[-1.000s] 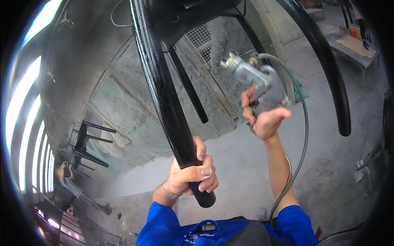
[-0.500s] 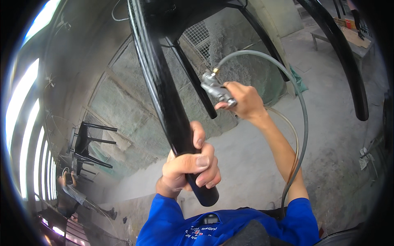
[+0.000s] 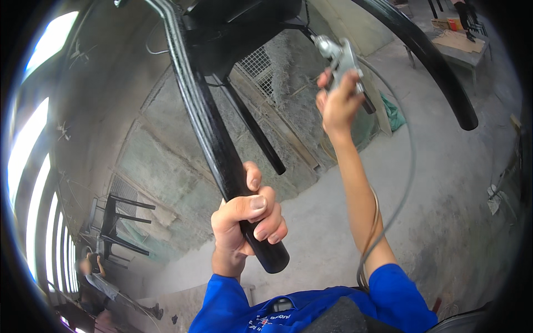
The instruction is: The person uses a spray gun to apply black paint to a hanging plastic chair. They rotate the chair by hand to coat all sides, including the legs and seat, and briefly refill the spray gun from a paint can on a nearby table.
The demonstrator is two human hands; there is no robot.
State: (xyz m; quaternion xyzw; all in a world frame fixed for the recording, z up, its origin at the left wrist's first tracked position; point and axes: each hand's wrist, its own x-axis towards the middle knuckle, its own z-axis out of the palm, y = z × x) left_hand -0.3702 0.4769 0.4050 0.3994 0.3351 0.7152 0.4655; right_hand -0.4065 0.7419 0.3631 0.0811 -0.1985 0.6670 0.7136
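My left hand [image 3: 236,222] is wrapped round the lower end of a glossy black leg [image 3: 200,116]. That leg belongs to a hanging piece of black furniture [image 3: 222,39], whose other legs show further back and at the right. In my right hand [image 3: 340,108] is a metal spray gun [image 3: 347,61], raised between the hanging furniture's legs, its nozzle end pointing up and left. Blurred by motion, a grey hose [image 3: 410,144] loops down past my right forearm. A second, thinner hose [image 3: 375,205] runs against that forearm.
Dusty greenish sheeting and mesh grilles [image 3: 256,69] line the wall ahead. More black furniture [image 3: 119,222] hangs at the left, near another person [image 3: 102,280]. A low table [image 3: 463,53] stands far right, with a person's legs beside it. Green cloth [image 3: 393,114] lies by a pillar.
My right hand has lifted the spray gun up and to the right and turned it. The hanging furniture and the leg in my left hand have shifted slightly left in view.
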